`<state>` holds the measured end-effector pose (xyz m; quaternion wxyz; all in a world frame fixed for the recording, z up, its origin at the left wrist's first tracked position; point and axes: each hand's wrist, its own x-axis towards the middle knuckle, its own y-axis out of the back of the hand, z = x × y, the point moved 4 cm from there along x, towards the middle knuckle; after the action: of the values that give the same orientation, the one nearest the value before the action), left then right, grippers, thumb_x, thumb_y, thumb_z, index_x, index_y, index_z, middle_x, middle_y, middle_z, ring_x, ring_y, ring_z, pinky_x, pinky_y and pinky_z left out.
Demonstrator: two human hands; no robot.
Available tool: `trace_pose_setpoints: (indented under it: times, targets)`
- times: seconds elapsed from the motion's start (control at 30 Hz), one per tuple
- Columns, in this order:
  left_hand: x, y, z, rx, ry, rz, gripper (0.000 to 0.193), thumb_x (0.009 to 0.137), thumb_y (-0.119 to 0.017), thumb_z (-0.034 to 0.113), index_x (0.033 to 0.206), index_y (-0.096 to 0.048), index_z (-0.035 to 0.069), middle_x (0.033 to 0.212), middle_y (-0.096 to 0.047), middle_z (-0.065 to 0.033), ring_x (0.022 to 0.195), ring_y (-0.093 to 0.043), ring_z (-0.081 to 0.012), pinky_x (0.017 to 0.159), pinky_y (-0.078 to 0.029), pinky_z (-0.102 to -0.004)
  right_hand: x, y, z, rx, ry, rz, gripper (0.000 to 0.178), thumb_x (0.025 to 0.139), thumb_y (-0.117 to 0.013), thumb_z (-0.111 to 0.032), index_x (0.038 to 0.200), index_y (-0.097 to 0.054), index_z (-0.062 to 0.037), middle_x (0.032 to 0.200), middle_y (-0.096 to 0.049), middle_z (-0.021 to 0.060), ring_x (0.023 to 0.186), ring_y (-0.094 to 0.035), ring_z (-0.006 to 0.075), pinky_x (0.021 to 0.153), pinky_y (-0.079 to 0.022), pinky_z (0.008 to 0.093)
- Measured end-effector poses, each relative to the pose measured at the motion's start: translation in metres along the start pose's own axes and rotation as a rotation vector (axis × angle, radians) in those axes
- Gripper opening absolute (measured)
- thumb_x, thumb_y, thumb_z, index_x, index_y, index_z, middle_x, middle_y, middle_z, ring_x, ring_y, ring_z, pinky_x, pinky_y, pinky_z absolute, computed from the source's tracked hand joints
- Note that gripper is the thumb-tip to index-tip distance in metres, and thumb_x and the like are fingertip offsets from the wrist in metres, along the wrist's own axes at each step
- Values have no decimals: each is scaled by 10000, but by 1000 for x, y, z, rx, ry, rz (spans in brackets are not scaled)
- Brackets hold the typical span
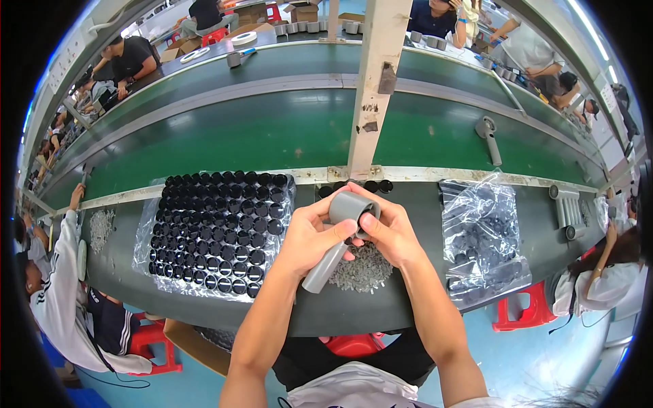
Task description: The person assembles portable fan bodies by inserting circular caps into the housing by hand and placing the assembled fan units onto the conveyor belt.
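Both hands hold a grey plastic housing (345, 206) with a round, hollow head and a tube-shaped handle that slants down to the left. My left hand (313, 238) wraps the left side of the head, its thumb across the front. Around the right side curls my right hand (392, 236), its thumb pressed at the round opening, where something dark shows inside. Just below the hands lies a heap of small clear pieces (366, 270) on the dark table. To the left, many black round caps (211, 234) stand in rows on clear plastic film.
A clear plastic bag (479, 234) with dark parts lies to the right. Behind the table runs a green conveyor belt (272, 132), carrying another grey housing (490, 139). A white post (376, 88) rises straight ahead. Grey tubular parts (566, 207) lie far right; people sit on both sides.
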<state>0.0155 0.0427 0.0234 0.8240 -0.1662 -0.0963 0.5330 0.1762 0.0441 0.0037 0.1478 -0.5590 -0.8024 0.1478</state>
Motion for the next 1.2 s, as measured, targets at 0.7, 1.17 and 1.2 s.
trace_pose_setpoints:
  times: [0.7,1.17,1.2]
  targets:
    - [-7,-2,5,564,-307,103,645,851,-812,117,1390,-523,-86,1182,-590,-121,944,-717,-218,650,-603,-290,-1,3,-5,-300,200,40,506,975,-720,-207,1373,-573,68,1246,-626,123,1166,-599,197,1029,-467,341]
    - [-12,10,11,607,-307,68,601,935,-727,126,1437,-480,-95,1270,-599,-162,1080,-674,-239,865,-604,-378,-5,-9,-10,-183,75,-51,748,826,-834,-10,1484,-480,18,1381,-565,120,1275,-555,216,1058,-481,367]
    - [-13,10,12,606,-304,67,601,935,-727,126,1437,-480,-95,1270,-599,-162,1080,-674,-239,865,-604,-378,-5,-10,-12,-286,96,-41,761,816,-831,13,1488,-473,17,1378,-550,110,1281,-551,218,1058,-482,366]
